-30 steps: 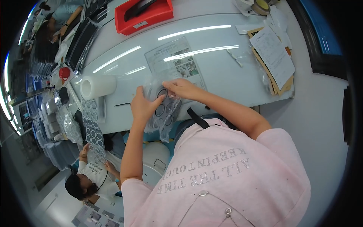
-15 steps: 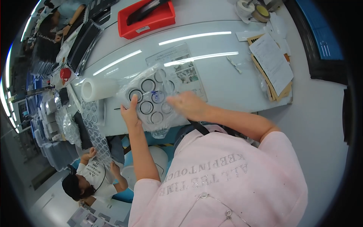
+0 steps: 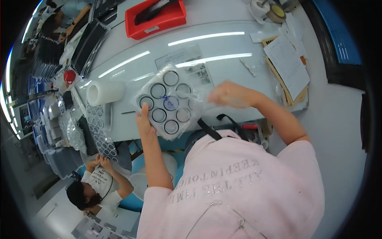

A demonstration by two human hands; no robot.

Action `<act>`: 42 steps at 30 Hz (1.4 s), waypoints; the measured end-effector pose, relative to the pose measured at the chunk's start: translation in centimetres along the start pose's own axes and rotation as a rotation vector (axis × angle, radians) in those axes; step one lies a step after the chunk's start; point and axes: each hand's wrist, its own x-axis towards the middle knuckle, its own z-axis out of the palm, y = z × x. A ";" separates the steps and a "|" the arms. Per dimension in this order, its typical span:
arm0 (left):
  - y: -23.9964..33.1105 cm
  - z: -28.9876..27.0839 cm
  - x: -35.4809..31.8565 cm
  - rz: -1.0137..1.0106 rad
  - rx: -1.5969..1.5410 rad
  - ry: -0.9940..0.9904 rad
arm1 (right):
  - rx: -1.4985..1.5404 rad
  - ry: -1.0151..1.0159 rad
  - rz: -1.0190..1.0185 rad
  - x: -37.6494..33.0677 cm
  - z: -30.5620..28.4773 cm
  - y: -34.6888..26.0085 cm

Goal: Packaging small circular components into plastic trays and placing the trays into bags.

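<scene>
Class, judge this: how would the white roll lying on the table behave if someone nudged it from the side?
The white roll lies on its curved side on the smooth table, so it would probably roll readily. It looks hollow-cored, so likely light for its size. Nothing seems to block it on the near side, so it might travel toward the edge.

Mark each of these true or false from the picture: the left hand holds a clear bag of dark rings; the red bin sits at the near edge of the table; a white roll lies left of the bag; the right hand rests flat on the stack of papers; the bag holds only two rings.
1. The left hand holds a clear bag of dark rings. True.
2. The red bin sits at the near edge of the table. False: it is at the far side.
3. A white roll lies left of the bag. True.
4. The right hand rests flat on the stack of papers. False: it is blurred, at the bag's right edge, apart from the papers.
5. The bag holds only two rings. False: about seven show.
</scene>
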 end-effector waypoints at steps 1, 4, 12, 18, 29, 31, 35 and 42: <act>0.1 -0.4 -0.7 -0.081 -0.161 -0.033 | 0.032 0.005 -0.003 -0.2 -0.3 0.1; -0.4 -1.5 -1.5 -0.165 -0.252 -0.152 | 0.112 0.063 -0.053 -1.9 -2.5 -1.5; -2.5 2.4 -2.2 -0.081 -0.464 -0.235 | 0.307 0.256 -0.127 -0.5 -1.3 -4.3; -7.3 5.6 -5.9 -0.107 -0.424 -0.284 | 0.772 0.149 -0.089 2.9 4.0 -7.9; -4.8 2.1 -1.7 -0.136 -0.350 -0.314 | 0.225 -0.341 -0.104 -4.4 6.0 -14.1; -5.6 3.8 -1.7 -0.153 -0.331 -0.341 | -0.271 -0.252 -0.578 -4.5 8.1 -11.4; -6.5 5.0 -0.9 -0.162 -0.300 -0.361 | -0.024 -0.768 -0.442 -6.8 9.8 -13.5; -8.2 7.0 -0.1 -0.176 -0.240 -0.381 | 0.502 -0.828 -0.400 -8.1 14.2 -14.4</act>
